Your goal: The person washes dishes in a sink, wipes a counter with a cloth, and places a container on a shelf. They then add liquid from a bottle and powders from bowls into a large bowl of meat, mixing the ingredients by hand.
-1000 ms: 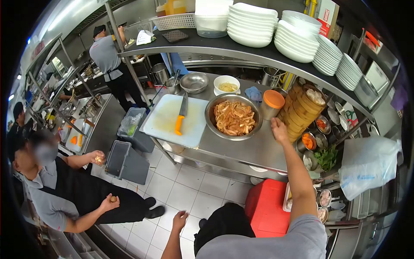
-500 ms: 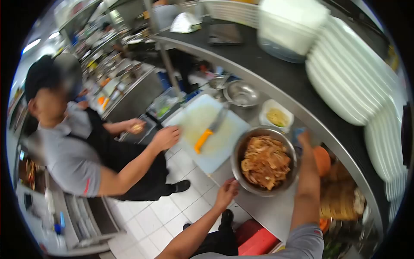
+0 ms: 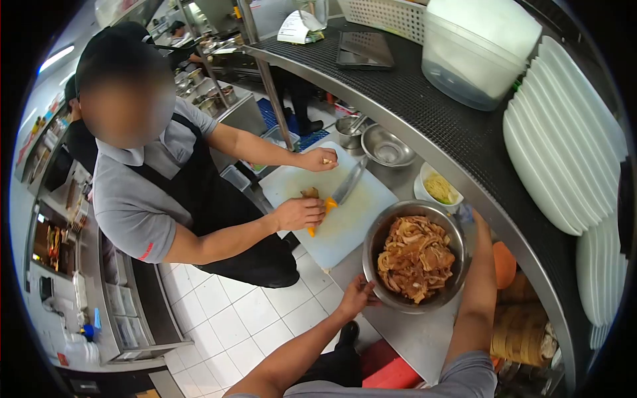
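Observation:
A steel bowl full of brownish sliced meat stands on the steel counter. My left hand is at the bowl's left rim, fingers bent against it. On the bowl's far right side is my right hand, next to something blue; its fingers are too hidden to read. Left of the bowl lies a white cutting board with a knife, whose orange handle is partly under a co-worker's hand. The co-worker's other hand holds a small pale piece over the board.
A small white bowl of yellow shreds and an empty steel bowl stand beyond the meat. Stacked white plates and a plastic tub occupy the curved shelf above. The co-worker stands at left.
The co-worker has leaned in, bringing both hands over the cutting board and one onto the knife handle. My left hand has come up against the bowl's rim. The camera view has shifted.

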Tool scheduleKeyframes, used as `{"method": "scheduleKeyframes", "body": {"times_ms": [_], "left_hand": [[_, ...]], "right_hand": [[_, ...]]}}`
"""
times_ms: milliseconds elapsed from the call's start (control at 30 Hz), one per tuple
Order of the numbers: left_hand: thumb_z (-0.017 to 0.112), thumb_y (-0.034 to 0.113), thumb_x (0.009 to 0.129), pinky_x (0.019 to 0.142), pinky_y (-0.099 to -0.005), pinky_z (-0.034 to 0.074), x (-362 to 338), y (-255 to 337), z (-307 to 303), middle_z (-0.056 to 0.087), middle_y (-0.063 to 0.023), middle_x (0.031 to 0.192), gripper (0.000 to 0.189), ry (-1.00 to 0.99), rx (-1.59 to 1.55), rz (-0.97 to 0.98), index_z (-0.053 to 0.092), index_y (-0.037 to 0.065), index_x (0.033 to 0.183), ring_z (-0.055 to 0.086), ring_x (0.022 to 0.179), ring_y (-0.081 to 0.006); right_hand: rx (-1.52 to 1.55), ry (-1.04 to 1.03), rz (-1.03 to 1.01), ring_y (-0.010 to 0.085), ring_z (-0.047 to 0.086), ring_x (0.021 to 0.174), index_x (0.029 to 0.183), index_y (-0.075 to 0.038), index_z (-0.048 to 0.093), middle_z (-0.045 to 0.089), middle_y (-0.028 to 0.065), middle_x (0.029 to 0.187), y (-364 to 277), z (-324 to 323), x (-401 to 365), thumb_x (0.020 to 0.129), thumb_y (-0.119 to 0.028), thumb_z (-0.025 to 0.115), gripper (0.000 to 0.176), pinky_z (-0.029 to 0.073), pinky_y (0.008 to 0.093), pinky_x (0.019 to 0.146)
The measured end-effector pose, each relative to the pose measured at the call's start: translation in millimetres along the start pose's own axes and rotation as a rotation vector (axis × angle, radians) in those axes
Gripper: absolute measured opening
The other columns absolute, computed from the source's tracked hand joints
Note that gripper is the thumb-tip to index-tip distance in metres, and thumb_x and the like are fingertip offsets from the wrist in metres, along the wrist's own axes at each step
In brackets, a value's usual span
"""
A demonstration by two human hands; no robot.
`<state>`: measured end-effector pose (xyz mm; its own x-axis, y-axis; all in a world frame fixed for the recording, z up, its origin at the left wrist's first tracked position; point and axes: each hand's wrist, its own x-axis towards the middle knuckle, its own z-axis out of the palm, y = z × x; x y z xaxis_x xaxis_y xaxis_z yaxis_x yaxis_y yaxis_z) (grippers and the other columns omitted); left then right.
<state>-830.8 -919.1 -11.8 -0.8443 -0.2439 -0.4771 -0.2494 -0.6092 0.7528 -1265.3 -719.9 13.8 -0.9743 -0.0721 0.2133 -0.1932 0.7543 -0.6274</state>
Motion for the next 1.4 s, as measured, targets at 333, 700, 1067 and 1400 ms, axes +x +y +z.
{"method": "scheduleKeyframes", "body": {"times_ms": [333, 700, 1067, 1400], "left_hand": [[0.056, 0.028, 0.101, 0.066, -0.0294, 0.057, -43, -27, -80, 0.07, -0.0142, 0.091, 0.028, -0.061, 0.21, 0.114, 0.056, 0.004, 0.114, 0.069, 0.077, -0.018], [0.062, 0.016, 0.093, 0.073, -0.0295, 0.054, -179, -62, -289, 0.072, -0.0094, 0.094, 0.019, -0.084, 0.654, -0.058, 0.063, 0.001, 0.105, 0.068, 0.086, -0.0153], [0.065, 0.024, 0.095, 0.072, -0.0244, 0.051, -228, -88, -294, 0.07, -0.0074, 0.097, 0.028, -0.099, 0.58, -0.179, 0.06, 0.002, 0.112, 0.062, 0.082, -0.0107], [0.065, 0.022, 0.095, 0.065, -0.0234, 0.05, -215, -105, -273, 0.07, -0.0114, 0.096, 0.027, 0.094, 0.682, -0.186, 0.061, 0.001, 0.111, 0.061, 0.076, -0.0115]], "right_hand": [[-0.027, 0.445, -0.11, 0.0427, 0.054, 0.111, 0.126, 0.001, 0.051, 0.057, 0.0251, 0.117, -89, -188, -302, 0.083, -0.01, 0.063, 0.046, 0.043, 0.0461, 0.096], [-0.686, 0.114, 0.254, 0.0411, 0.021, 0.146, 0.152, -0.01, 0.031, 0.018, 0.0173, 0.161, -10, 17, -474, 0.097, -0.032, 0.039, 0.06, 0.016, 0.0573, 0.117], [-0.473, -0.057, -0.226, 0.0437, 0.033, 0.137, 0.139, -0.005, 0.046, 0.037, 0.0205, 0.15, -211, 151, -463, 0.094, -0.03, 0.049, 0.052, 0.023, 0.059, 0.113], [-0.322, 0.207, 0.004, 0.0385, 0.049, 0.118, 0.124, -0.003, 0.055, 0.053, 0.0204, 0.13, -8, -62, -433, 0.077, -0.012, 0.067, 0.05, 0.038, 0.0492, 0.102]]}}
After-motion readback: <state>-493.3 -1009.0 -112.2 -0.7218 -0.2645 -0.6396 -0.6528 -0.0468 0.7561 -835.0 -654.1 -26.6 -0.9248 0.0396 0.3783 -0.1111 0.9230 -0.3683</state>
